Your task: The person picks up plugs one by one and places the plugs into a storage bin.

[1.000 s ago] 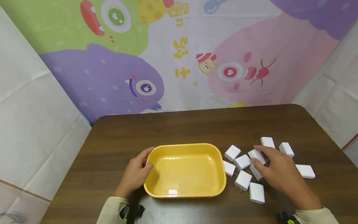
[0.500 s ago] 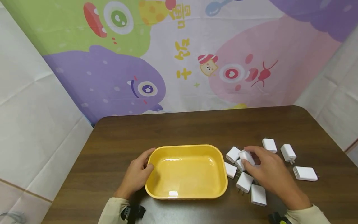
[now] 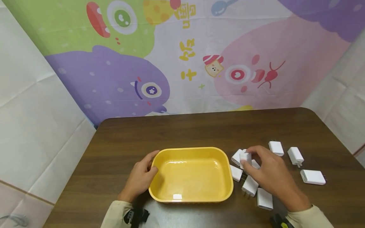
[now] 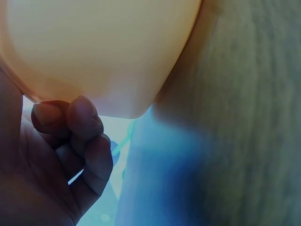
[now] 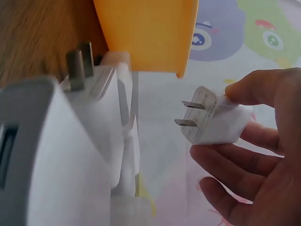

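A yellow plastic tub [image 3: 191, 175] sits on the table with bare insides. My left hand [image 3: 140, 177] grips its left rim, thumb over the edge; in the left wrist view the curled fingers [image 4: 98, 162] lie against the tub's outer side. Just right of the tub, my right hand [image 3: 269, 174] pinches a white plug-in charger [image 3: 245, 158] above the others. The right wrist view shows that charger [image 5: 221, 122] between thumb and fingers, its two metal prongs pointing toward the tub side. Beneath the right hand several white chargers [image 3: 250, 186] lie in a cluster, partly hidden.
Farther right lie three separate chargers: one at the back [image 3: 276, 148], one beside it [image 3: 295, 155] and one lying lengthwise [image 3: 312, 177]. The dark wooden table [image 3: 182, 131] ends at a printed cartoon cloth [image 3: 196, 95]. White sheets hang at both sides.
My right hand has picked a charger up from the pile and carried it left toward the tub, turning it on the way. My left hand stays on the tub's rim.
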The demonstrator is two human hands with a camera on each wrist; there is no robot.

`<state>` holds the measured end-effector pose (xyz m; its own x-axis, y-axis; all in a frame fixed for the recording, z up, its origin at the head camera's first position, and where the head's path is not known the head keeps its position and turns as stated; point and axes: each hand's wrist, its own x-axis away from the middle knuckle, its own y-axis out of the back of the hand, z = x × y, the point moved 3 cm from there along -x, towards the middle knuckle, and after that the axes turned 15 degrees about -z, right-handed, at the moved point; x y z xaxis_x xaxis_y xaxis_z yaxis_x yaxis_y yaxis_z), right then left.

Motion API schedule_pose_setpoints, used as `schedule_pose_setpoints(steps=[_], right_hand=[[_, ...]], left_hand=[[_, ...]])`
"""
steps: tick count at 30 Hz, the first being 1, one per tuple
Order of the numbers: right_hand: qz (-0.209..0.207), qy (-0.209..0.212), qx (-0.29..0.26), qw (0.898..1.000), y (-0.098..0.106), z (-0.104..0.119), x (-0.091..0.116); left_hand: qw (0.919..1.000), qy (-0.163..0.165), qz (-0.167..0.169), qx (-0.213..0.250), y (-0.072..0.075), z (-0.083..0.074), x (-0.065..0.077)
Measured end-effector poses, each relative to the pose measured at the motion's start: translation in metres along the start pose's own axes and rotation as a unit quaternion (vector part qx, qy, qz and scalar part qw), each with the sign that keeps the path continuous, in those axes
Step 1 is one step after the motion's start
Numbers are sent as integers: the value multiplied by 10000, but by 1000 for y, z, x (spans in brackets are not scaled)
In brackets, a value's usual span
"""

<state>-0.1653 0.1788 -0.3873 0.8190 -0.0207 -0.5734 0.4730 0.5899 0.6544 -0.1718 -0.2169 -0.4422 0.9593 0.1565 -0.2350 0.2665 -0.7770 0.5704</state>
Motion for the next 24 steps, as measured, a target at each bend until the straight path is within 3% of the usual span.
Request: schedule_pose_setpoints(steps=[13,17,24], right_hand=[[-885,211,-585,9941,-9,15,2],[-1095,462,-770,9899,-10,21,0],[-1128,658,-923,9871,-11,31,-4]], left_hand=[[9999,65,-104,-122,-2,-2,0],[9997,127,-131,-130,-3,-3,0],[9996,130,-194,-134,-6,-4,1]])
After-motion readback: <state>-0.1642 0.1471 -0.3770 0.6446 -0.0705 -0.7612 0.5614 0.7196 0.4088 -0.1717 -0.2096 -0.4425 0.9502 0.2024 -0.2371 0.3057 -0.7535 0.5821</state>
